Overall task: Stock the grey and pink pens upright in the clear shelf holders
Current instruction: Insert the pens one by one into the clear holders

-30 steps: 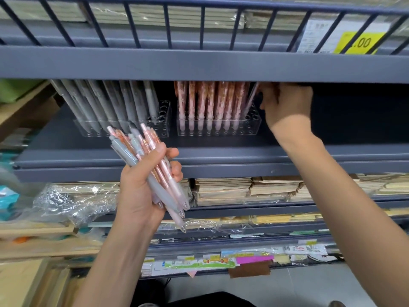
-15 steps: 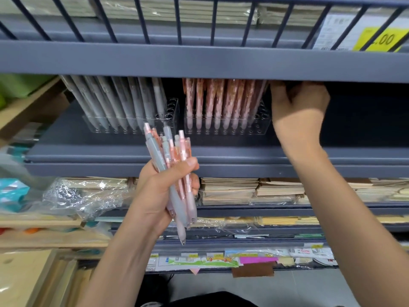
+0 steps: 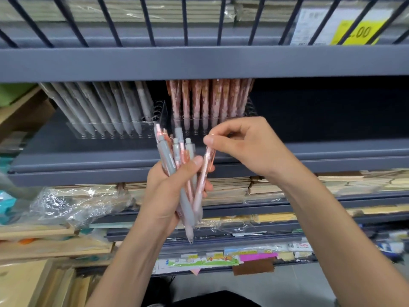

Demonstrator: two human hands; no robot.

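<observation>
Two clear holders stand side by side towards the left of a dark grey shelf deck, with open deck stretching to their right. The left holder carries leaning grey pens, and open holes show at its right end. The right holder carries a row of pink pens. Before the deck's front edge, the left hand grips a mixed bundle of perhaps seven pens, tips down. The right hand pinches one pink pen by its top, beside the bundle.

grey pens, pink patterned pens
</observation>
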